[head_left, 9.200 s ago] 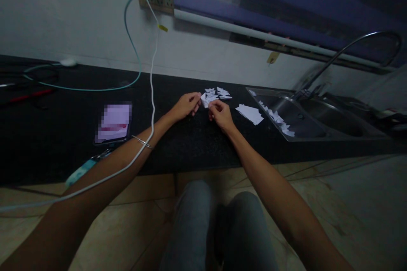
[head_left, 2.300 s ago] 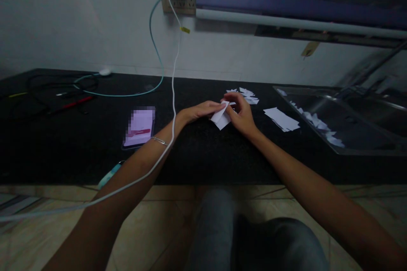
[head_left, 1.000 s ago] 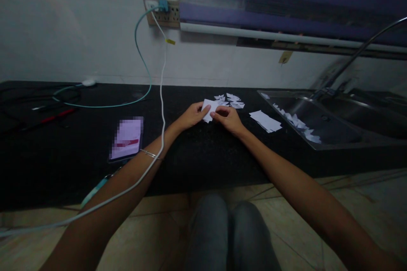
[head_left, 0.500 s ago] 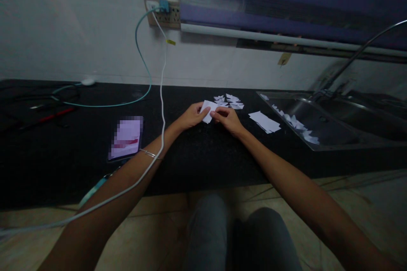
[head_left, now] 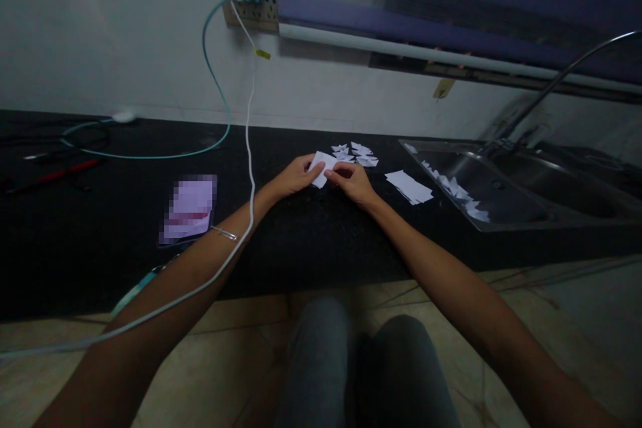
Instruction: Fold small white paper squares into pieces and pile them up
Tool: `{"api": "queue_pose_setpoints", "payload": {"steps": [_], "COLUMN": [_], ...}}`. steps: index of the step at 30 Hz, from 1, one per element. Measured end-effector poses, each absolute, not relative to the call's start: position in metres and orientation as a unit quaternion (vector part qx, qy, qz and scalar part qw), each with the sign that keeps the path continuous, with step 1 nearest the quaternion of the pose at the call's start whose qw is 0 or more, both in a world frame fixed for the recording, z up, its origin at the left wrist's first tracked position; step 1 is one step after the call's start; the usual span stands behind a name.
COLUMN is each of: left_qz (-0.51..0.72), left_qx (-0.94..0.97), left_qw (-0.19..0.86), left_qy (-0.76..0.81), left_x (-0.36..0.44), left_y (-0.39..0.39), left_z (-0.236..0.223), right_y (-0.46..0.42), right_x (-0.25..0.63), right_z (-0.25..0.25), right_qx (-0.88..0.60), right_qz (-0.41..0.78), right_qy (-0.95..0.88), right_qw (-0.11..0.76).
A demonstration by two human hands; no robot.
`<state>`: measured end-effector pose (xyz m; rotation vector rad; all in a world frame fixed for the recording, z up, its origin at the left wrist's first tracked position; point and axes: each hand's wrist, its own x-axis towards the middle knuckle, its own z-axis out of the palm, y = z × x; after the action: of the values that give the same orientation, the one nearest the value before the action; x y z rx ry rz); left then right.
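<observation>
Between my hands is a small folded piece of white paper (head_left: 321,169), held above the black counter (head_left: 311,241). My left hand (head_left: 299,175) grips its left side, thumb on top. At its right edge, my right hand (head_left: 351,182) pinches the paper between thumb and fingers. Just behind my right hand lie several small folded paper pieces (head_left: 365,160) with pointed tips. To the right of that hand rests a loose stack of flat white paper slips (head_left: 408,187).
A row of folded papers (head_left: 454,188) lines the near-left rim of the steel sink (head_left: 511,221). At left lies a phone (head_left: 189,208) with a blurred screen. A white cable (head_left: 249,160) hangs from the wall socket (head_left: 261,10) across my left forearm. A teal cable (head_left: 150,156) curves over the counter.
The whole view has shifted slightly, so everything appears a little further left and higher. Both hands keep their hold on the folded paper, with hardly any change in finger position.
</observation>
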<state>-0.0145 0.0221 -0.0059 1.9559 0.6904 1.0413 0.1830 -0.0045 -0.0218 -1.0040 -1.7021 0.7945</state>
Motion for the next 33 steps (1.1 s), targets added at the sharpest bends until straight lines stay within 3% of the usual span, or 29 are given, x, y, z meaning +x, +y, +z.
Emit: {"api": "queue_pose_setpoints", "payload": {"steps": [5, 21, 33], "left_qz": [0.350, 0.322, 0.310], "left_qx": [0.770, 0.802, 0.820], "left_qw": [0.466, 0.414, 0.371], "left_qy": [0.257, 0.287, 0.306], "left_x": [-0.020, -0.025, -0.025], "left_y": [0.015, 0.020, 0.016], "left_z": [0.003, -0.004, -0.002], "right_y": [-0.002, -0.003, -0.004], "right_x": [0.185, 0.185, 0.186], "right_z": [-0.023, -0.022, -0.023], "right_qx": [-0.417, -0.410, -0.399], "right_qz": [0.339, 0.358, 0.389], "right_qy": [-0.689, -0.665, -0.701], "right_qw": [0.487, 0.511, 0.445]}}
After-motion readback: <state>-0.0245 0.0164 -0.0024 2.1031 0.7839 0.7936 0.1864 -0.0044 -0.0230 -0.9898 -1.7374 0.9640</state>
